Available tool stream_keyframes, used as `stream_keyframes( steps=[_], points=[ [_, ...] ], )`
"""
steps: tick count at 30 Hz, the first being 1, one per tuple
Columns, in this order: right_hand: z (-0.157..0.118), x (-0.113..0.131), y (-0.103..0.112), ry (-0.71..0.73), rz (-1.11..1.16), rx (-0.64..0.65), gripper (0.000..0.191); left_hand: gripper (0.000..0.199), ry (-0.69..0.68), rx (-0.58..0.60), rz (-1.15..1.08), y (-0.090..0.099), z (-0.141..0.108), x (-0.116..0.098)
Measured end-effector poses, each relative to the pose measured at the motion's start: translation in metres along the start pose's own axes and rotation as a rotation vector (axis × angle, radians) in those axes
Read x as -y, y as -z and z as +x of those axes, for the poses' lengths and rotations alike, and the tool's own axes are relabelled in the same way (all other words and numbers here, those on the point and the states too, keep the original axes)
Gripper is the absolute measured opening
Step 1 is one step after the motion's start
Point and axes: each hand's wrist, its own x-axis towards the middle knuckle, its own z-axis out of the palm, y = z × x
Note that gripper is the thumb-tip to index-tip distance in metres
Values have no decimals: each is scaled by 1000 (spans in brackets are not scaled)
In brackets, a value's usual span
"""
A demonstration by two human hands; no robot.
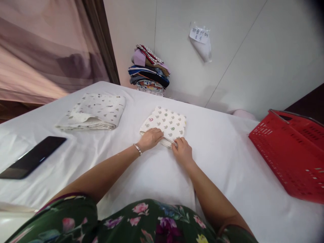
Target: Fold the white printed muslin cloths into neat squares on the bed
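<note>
A folded white cloth [167,121] with small grey, green and red prints lies in front of me on the white-covered table. My left hand [151,138] is closed at its near left edge, fingers together on top of the fabric. At the near right corner, my right hand [182,150] pinches the edge between thumb and fingers. The cloth's lower layers show a little between my hands. Farther left lies another folded white cloth [101,109] with small dark prints, apart from both hands.
A black phone or tablet [32,157] lies at the left. A red plastic basket [291,152] stands at the right on the table [222,175]. Beyond the far edge rises a stack of folded clothes [149,71] by the wall. A labelled plastic bag [202,49] hangs there.
</note>
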Motion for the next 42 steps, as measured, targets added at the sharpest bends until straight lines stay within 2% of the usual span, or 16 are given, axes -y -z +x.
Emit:
stream_keyframes(
  steps=[5,10,13,15,19,22,26,28,30,34,36,39,41,42],
  points=[
    [-1,0,-4,81,-16,-38,12,23,-45,11,103,2,-4,4],
    [-8,-2,-6,156,-35,-41,13,20,18,-26,149,7,-16,10],
    [-12,-5,-7,191,-12,-38,15,18,52,-42,103,13,-25,17],
    [-13,-6,-9,208,6,-38,18,18,128,-40,31,19,-26,22],
    [-12,-4,-10,227,-1,-19,21,30,322,-62,-47,32,-9,26],
    [-11,-1,-7,221,-13,20,21,32,321,-95,-6,28,8,29],
    [-8,0,7,205,2,120,19,51,452,100,14,7,10,38],
    [0,3,15,193,3,177,21,54,500,163,12,-2,5,42],
    [16,9,24,178,11,188,26,55,508,168,22,-6,1,42],
    [68,24,28,256,82,23,21,53,500,122,13,-5,-1,42],
    [94,26,20,260,57,-11,34,53,496,115,-6,-5,-1,42],
    [118,14,-5,22,-25,158,55,53,514,124,-31,-5,-1,43],
    [124,1,-23,-129,-45,281,62,53,525,128,-42,-6,-2,43],
    [125,-5,-30,-161,-42,311,63,53,529,129,-47,-6,-2,42]
  ],
)
